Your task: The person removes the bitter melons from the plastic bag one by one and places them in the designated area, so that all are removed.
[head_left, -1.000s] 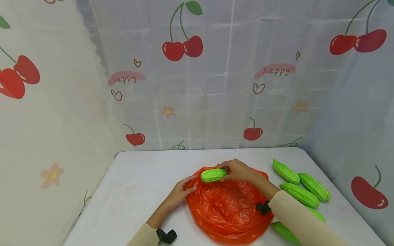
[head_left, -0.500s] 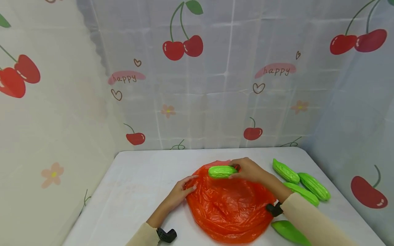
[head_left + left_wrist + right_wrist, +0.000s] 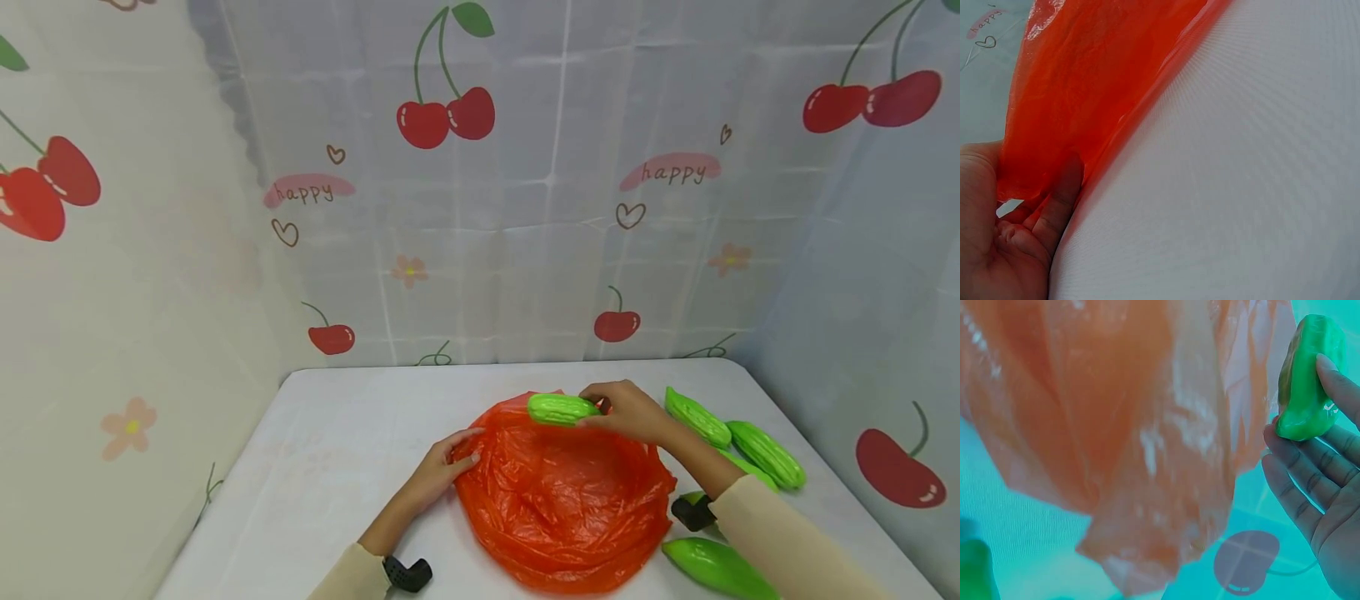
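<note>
A crumpled red plastic bag (image 3: 562, 508) sits on the white table with its mouth facing up. My left hand (image 3: 437, 468) holds the bag's left rim; in the left wrist view, the film (image 3: 1097, 81) runs between thumb and fingers. Over the bag's back edge, my right hand (image 3: 628, 410) grips one end of a green bitter melon (image 3: 557, 409), which lies roughly level and points left. The right wrist view shows the thumb and fingertips pinching this melon (image 3: 1310, 387) beside the bag. What is inside the bag is hidden.
Several more green bitter melons lie on the right of the table, among them a back one (image 3: 697, 419), a right one (image 3: 767, 456) and a front one (image 3: 716, 567). My right forearm partly covers this group. A cherry-print curtain (image 3: 495, 208) surrounds the table (image 3: 352, 433).
My right hand has moved right and slightly back with the bitter melon, from the bag's left rear rim toward its middle rear. The left hand has kept its place on the rim.
</note>
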A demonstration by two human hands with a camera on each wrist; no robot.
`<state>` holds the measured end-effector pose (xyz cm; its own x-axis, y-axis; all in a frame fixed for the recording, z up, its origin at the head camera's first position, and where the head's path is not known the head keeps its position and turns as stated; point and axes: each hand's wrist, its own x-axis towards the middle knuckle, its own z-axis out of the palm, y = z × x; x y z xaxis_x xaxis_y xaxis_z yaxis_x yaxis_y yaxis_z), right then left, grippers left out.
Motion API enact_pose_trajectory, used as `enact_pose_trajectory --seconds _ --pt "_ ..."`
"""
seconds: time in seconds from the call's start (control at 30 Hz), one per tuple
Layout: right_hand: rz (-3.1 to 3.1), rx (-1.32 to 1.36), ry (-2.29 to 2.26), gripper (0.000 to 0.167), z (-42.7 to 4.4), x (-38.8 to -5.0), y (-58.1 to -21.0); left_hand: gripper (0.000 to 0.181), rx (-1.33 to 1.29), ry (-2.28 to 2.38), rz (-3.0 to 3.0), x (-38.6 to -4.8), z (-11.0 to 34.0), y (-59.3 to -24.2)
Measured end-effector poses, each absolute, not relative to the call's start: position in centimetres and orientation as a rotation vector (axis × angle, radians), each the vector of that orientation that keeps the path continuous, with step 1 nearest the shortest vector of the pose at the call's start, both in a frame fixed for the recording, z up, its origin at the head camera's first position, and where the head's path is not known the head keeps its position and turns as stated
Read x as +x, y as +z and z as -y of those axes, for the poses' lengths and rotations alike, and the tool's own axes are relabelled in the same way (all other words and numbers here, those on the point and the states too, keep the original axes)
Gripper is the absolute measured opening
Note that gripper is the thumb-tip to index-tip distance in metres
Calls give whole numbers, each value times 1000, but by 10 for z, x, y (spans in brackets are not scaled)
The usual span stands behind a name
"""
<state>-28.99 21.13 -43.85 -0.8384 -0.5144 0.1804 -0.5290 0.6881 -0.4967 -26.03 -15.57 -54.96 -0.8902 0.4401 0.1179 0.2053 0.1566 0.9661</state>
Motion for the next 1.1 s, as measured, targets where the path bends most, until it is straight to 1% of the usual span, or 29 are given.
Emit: enact_pose_trajectory --seconds 0.37,0.6,0.83,1.1 --pt "2848 792 857 38 -230 -291 -424 45 624 1826 -2227 -261 155 -550" --pt "2863 719 853 41 -241 -292 -423 45 628 1833 -2224 -260 155 -549" --pt "2880 545 816 49 -252 -294 -425 45 629 1827 -2223 -262 156 -550" --pt "2872 362 790 53 -260 -294 -430 45 628 1822 -2228 -262 156 -549"
